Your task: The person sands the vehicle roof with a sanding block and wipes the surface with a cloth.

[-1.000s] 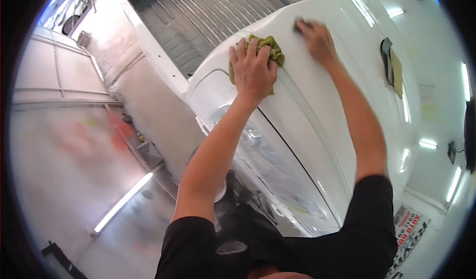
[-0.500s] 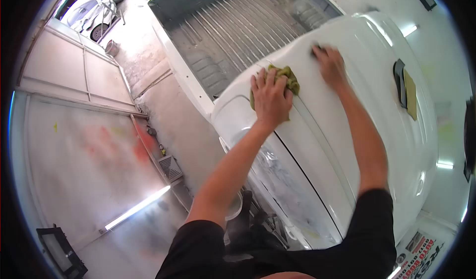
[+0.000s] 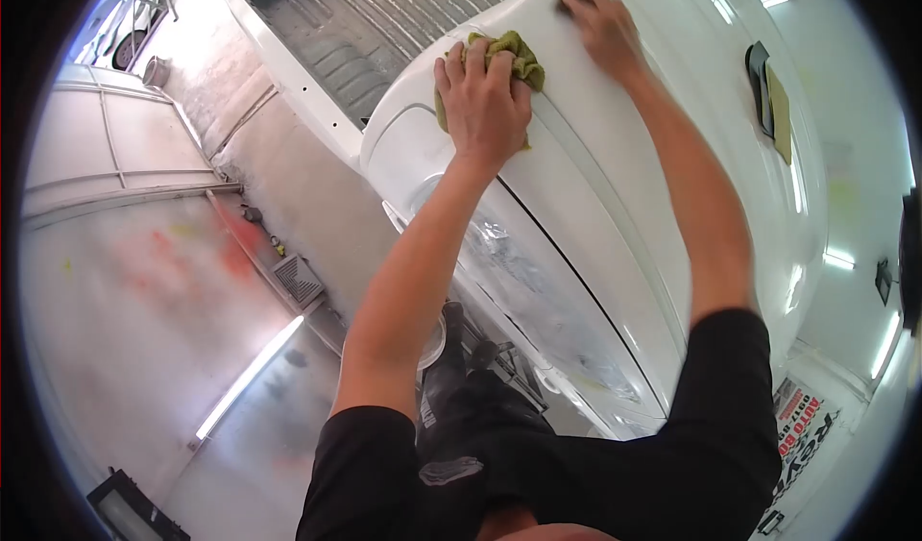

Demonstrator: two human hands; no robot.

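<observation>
A green cloth (image 3: 519,56) lies bunched under my left hand (image 3: 482,104), which presses it onto the white vehicle roof (image 3: 615,195) near the edge by the cargo bed. My right hand (image 3: 605,36) is further right on the same white surface, its fingers closed round a small dark object (image 3: 569,3) that is blurred by motion. On the right part of the roof lie a black block (image 3: 759,85) and a tan sheet (image 3: 779,116), side by side. Clear plastic film (image 3: 538,291) covers the window on the near side.
The ribbed cargo bed (image 3: 384,12) stretches beyond the roof. Below me, a white bucket (image 3: 432,344) stands beside my legs. A sprayed wall with a lit tube (image 3: 250,378) is at the left. A banner (image 3: 802,435) hangs at the lower right.
The view has swung, so the vehicle sits higher and further left than half a second ago. Both hands stay in about the same places on the roof; the right one is still blurred.
</observation>
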